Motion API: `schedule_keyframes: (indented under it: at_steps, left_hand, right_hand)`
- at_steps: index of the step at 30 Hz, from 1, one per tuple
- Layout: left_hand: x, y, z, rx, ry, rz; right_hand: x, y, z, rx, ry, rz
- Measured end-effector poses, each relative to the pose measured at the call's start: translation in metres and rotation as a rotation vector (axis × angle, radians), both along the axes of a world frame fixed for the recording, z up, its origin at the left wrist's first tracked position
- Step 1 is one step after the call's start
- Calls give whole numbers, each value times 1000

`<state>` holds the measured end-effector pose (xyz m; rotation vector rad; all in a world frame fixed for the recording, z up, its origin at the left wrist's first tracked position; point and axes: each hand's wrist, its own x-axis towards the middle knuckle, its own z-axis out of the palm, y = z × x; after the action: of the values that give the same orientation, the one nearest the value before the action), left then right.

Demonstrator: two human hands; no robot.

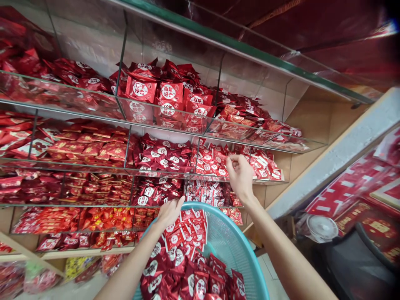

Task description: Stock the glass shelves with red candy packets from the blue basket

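Observation:
A turquoise plastic basket [246, 246] stands in front of me, part filled with small packets. Dark red packets with white round labels [187, 275] lie in its lower part, and lighter red-and-white packets [190, 229] near its far rim. My left hand [170, 213] is closed over the basket's upper left rim, beside the lighter packets; its fingertips are hidden. At the front glass of a shelf compartment, my right hand [241, 175] has its fingers curled to a pinch. Small red-and-white packets [212, 160] lie right beside it. Whatever its fingers may hold does not show.
Glass-fronted shelves [162, 171] run in tiers, with dividers between heaps of red packets [168, 93]. A thick glass edge [250, 52] juts out above. Right of the shelves stand a pale post [331, 154], a clear round container [321, 227] and a dark chair-like object [359, 262].

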<state>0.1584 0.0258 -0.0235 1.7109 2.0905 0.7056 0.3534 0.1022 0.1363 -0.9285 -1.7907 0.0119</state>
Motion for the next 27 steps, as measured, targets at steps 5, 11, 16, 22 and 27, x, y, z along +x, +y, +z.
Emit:
schedule_keyframes:
  at_steps: [5, 11, 16, 22, 27]
  left_hand:
    - [-1, 1, -1, -22, -5, 4]
    - [-1, 0, 0, -22, 8, -12]
    - [-3, 1, 0, -30, -3, -23]
    - [-4, 0, -2, -12, -11, -33]
    - [-2, 0, 0, -20, -2, -8]
  right_hand:
    - [12, -44, -37, -447, 265, 259]
    - [10, -61, -107, -940, 239, 397]
    - [33, -64, -144, -1260, 187, 437]
    - [68, -65, -178, -1589, 143, 424]
    - [73, -57, -193, -1604, 285, 365]
